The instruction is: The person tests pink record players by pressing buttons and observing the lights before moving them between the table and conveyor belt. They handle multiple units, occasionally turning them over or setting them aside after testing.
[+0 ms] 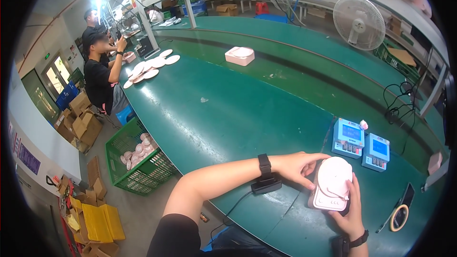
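On the green table before me stands a pale pink, boxy device (334,176) with a large round disc on top and small round buttons along its near edge. My left hand (296,167) is at its far left corner, the thumb against the side and the fingers curved toward the disc's far edge. From the right, my right hand (351,215) grips the device, fingers along its right side and thumb at the near edge. The device's underside is hidden. Both my wrists wear black straps with small black boxes.
Two blue meters with screens (348,137) stand just beyond the device. A tape roll (399,217) lies at right. Farther off are pale discs (143,70), another pink device (240,56) and a fan (359,21). Below left, a green crate (138,181) holds pink parts. Two people work at far left.
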Tool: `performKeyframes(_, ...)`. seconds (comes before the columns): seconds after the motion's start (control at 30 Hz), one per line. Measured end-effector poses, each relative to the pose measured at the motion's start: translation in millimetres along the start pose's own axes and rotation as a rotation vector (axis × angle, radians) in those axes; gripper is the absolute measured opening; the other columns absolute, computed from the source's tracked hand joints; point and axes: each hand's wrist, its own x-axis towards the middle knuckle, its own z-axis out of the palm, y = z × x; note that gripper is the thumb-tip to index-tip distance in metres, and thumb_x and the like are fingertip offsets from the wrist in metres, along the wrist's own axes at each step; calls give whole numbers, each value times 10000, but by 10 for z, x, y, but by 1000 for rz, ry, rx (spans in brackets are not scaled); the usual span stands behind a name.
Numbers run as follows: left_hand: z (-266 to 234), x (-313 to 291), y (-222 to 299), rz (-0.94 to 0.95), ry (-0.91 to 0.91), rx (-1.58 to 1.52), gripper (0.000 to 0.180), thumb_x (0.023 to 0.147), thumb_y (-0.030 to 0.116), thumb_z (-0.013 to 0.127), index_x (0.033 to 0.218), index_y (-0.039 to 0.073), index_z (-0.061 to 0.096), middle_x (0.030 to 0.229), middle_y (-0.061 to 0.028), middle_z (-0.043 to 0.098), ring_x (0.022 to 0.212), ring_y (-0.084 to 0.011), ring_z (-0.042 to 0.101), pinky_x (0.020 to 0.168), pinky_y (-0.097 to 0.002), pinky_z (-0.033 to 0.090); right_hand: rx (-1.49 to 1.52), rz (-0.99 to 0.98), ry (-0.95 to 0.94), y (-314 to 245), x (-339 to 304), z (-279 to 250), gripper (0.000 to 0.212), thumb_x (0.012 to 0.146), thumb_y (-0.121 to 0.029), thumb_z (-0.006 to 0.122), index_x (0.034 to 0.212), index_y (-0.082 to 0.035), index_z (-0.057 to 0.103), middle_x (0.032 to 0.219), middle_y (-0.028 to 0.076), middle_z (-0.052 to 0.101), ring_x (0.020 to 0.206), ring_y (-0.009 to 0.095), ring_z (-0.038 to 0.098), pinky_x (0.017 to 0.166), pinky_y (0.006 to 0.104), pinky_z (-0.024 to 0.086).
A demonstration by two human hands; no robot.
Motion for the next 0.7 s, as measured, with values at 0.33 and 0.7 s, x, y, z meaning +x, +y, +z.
performKeyframes(0.33, 5, 0, -10, 4, 3, -4, 1016, 723, 214, 815, 1526, 116, 202, 680, -4, 495, 598, -102, 524, 573, -254, 448, 13, 50, 8, 27, -24, 17, 962, 701, -371, 784, 1458, -25, 301, 1526, 260, 231, 1413, 384, 279, 1134, 456, 270)
performKeyframes(0.7, 13, 0, -11, 2, 6, -13, 999, 728, 201, 810, 1524, 121, 211, 679, -1, 492, 600, -97, 514, 574, -252, 439, 15, 66, -3, 25, -32, 11, 969, 698, -349, 782, 1462, -12, 290, 1521, 260, 239, 1414, 380, 277, 1140, 447, 260)
